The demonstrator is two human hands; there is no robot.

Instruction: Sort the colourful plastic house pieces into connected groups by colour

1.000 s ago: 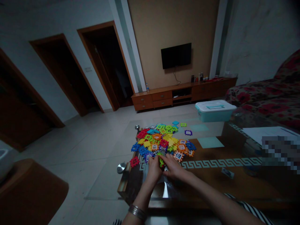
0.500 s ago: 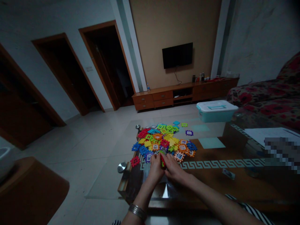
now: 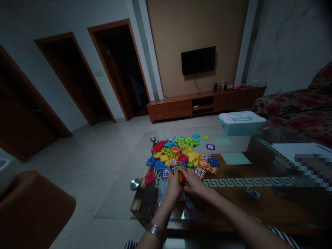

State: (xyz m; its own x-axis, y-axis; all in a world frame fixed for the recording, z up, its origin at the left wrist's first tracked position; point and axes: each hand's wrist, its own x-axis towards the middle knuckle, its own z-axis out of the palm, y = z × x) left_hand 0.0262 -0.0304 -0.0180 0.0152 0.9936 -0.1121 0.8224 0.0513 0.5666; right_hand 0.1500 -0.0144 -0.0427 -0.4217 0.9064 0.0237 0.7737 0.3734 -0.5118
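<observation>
A heap of bright interlocking plastic tiles (image 3: 181,154) in red, blue, yellow, green and orange lies on a glass-topped table (image 3: 233,193). Just in front of the heap, my left hand (image 3: 173,185) and my right hand (image 3: 193,182) meet with fingers closed on a small red and green tile piece (image 3: 181,177) held between them. A metal bangle (image 3: 155,232) circles my left wrist. One red tile (image 3: 149,177) lies apart at the heap's left, and a purple one (image 3: 210,147) at its far right.
A light blue storage box with a white lid (image 3: 241,122) stands beyond the table. White papers (image 3: 293,148) lie at the table's right. A floral sofa (image 3: 298,110) is at right, a brown seat (image 3: 33,211) at lower left, a TV cabinet (image 3: 204,103) by the wall.
Both hands stay pressed together on the small tile piece, shifting only slightly. The view has tilted a little; the heap is unchanged.
</observation>
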